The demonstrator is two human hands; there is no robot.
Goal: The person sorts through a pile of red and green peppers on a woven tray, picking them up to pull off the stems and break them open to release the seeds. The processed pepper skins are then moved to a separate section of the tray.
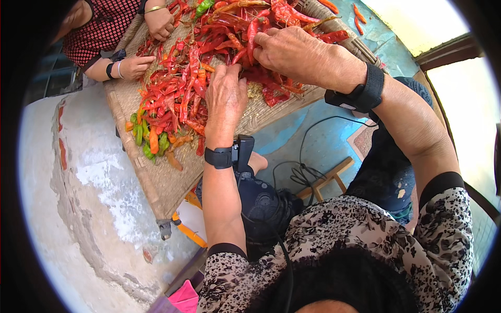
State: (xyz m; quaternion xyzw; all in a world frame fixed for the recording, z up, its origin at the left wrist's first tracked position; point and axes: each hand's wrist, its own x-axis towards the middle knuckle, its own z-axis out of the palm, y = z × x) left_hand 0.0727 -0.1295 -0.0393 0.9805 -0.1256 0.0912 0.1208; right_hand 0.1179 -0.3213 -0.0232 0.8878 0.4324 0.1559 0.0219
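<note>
Many dried red chilies [188, 86] lie heaped on a woven rattan tray or mat [160, 191] with a thick rim. My left hand [227, 94] reaches down into the middle of the heap, its fingertips bent among the pods; whether it grips one is hidden. Higher and to the right, my right hand [289, 54] has thumb and fingers closed on a red chili [252, 37]. Pale loose seeds [254, 92] lie between the hands. Several green chilies [148, 137] and an orange one [153, 140] sit at the heap's lower left.
Across the woven surface, another person's hands [135, 67] touch the heap at its upper left. A black cable [301, 164] hangs and coils near a wooden frame [332, 176] below. A few chilies [358, 19] lie on the blue floor. A worn wall [98, 176] stands at left.
</note>
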